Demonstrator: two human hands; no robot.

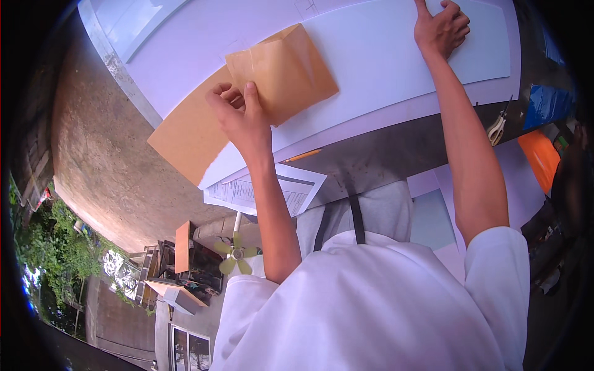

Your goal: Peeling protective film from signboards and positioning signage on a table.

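Observation:
My left hand (246, 120) is closed at the edge of a folded flap of brown paper (291, 74), thumb in front and fingers curled. It appears to pinch that edge, though the contact is partly hidden. More brown paper (185, 130) lies flat to the left, its lower border ragged against white. A long, curved pale sheet (377, 59) stretches rightward from the flap. On its right part rests my right hand (442, 29), fingers curled under and thumb stretched out at the picture's top edge. I see nothing in that hand.
A pencil (302, 156) lies along the dark table edge (383, 148). Below it is a printed paper (297, 185). Scissors (497, 130) with pale handles sit right of my right forearm, near a blue packet (547, 105) and an orange one (539, 159). A fan (236, 252) stands on the floor.

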